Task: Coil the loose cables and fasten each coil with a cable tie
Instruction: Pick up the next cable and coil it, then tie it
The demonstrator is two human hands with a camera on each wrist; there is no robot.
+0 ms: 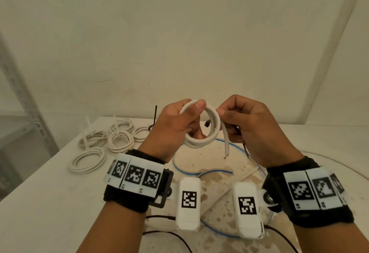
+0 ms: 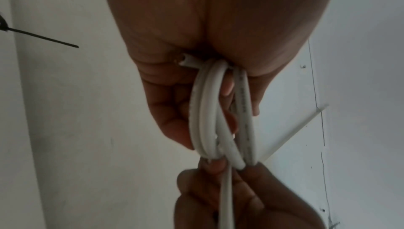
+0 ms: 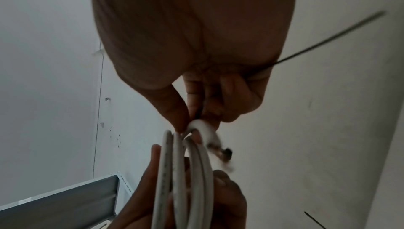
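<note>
**Coil wound and in hand, tie not yet on**

The coil (image 1: 201, 127) of white cable is held up over the counter (image 1: 50, 192), a few loops wound and one short end hanging down on its right. Left of the coil, five finished coils (image 1: 103, 145) lie on the counter, most showing white ties, so the job looks well along. The left hand (image 1: 175, 127) grips the coil's left side, fingers curled through the loops and thumb on top. Under the coil lie loose blue-edged cables (image 1: 199, 169), still to be wound. The right hand (image 1: 251, 129) pinches the coil's right edge and also holds a black tie (image 3: 328, 37).

Whether the tie is threaded around the loops yet I cannot tell; the right fingers hide that spot. A black tie (image 1: 155, 117) stands left of the coil, its base hidden.
</note>
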